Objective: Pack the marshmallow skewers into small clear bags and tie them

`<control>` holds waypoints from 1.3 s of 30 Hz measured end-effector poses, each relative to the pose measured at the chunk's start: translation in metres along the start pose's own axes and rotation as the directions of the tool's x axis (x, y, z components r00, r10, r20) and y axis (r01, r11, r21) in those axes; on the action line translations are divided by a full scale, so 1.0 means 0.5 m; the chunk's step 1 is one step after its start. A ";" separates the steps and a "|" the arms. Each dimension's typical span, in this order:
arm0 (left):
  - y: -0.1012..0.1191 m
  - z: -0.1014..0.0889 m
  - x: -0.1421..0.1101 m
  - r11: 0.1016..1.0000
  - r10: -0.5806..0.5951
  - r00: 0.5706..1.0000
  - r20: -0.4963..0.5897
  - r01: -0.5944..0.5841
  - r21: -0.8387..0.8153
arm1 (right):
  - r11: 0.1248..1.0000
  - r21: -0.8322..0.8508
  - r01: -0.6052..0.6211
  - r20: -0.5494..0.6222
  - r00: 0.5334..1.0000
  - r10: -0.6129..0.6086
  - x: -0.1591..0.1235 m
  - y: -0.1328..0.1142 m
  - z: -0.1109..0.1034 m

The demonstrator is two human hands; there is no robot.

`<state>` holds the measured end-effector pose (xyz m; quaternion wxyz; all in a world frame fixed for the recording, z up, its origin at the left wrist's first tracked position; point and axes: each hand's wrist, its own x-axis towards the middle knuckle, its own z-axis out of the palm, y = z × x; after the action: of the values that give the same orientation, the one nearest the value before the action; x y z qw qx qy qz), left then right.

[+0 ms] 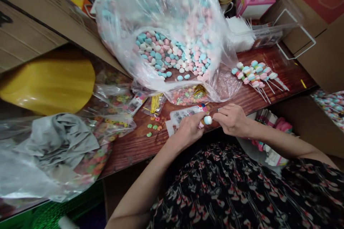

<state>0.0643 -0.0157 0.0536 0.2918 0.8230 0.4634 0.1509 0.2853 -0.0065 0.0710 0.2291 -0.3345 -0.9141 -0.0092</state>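
Note:
My left hand [189,127] is closed around a candy stick, whose blue, white and pink candies [207,120] show between my hands at the table's front edge. To its right, my right hand [232,120] has its fingers pinched together close to the candies; what sits in the pinch is too small to make out. Under and behind my left hand lie printed clear wrappers [180,115]. Beyond them is a small clear bag of ring candies [185,93] with gold twist ties [200,90] on top. A pile of candy sticks [254,73] rests at the right.
A large clear bag [118,43] of pastel candies [172,55] opens toward me. More twist ties [155,103] and loose ring candies [152,126] lie at left, near a grey cloth [63,139]. A plastic bin [285,28] holding white sticks [239,34] stands back right.

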 end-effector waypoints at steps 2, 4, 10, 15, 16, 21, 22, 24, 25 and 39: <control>-0.005 -0.020 0.000 0.999 0.045 0.999 0.000 -0.045 -0.013 | 0.999 0.008 -0.035 -0.072 0.997 0.035 -0.007 0.001 0.014; -0.014 -0.049 -0.001 0.999 0.054 0.998 0.038 -0.053 -0.006 | 0.999 0.031 -0.033 -0.137 0.990 0.037 -0.017 0.005 0.028; -0.048 -0.102 -0.011 0.989 -0.084 0.961 0.264 0.048 0.138 | 0.992 0.083 0.093 -0.267 0.961 -0.067 -0.040 0.011 0.050; -0.057 -0.074 -0.015 0.989 -0.079 0.959 0.271 0.042 0.142 | 0.988 0.094 0.124 -0.388 0.918 -0.078 -0.036 0.017 0.040; -0.057 -0.069 -0.016 0.991 -0.078 0.966 0.245 0.049 0.125 | 0.988 0.084 0.131 -0.400 0.912 -0.087 -0.034 0.019 0.035; -0.044 -0.068 -0.022 0.986 -0.111 0.967 0.228 0.136 -0.095 | 0.985 0.015 0.171 -0.431 0.890 -0.148 -0.026 0.025 0.006; -0.040 -0.070 -0.023 0.979 -0.126 0.966 0.226 0.157 -0.128 | 0.985 0.006 0.175 -0.430 0.889 -0.156 -0.026 0.026 0.002; -0.032 -0.070 -0.023 0.968 -0.148 0.961 0.232 0.189 -0.166 | 0.983 -0.002 0.184 -0.428 0.888 -0.168 -0.024 0.025 -0.004; -0.029 -0.069 -0.023 0.962 -0.154 0.958 0.241 0.200 -0.183 | 0.982 -0.005 0.191 -0.428 0.887 -0.175 -0.024 0.024 -0.005; -0.023 -0.021 -0.026 0.621 -0.275 0.904 0.326 0.426 -0.658 | 0.966 -0.023 0.257 -0.358 0.900 -0.248 -0.013 0.015 -0.022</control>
<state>0.0446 -0.0185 0.0549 0.6557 0.5469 0.4891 0.1781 0.2989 -0.0064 0.0772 0.3925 -0.2031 -0.8927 -0.0883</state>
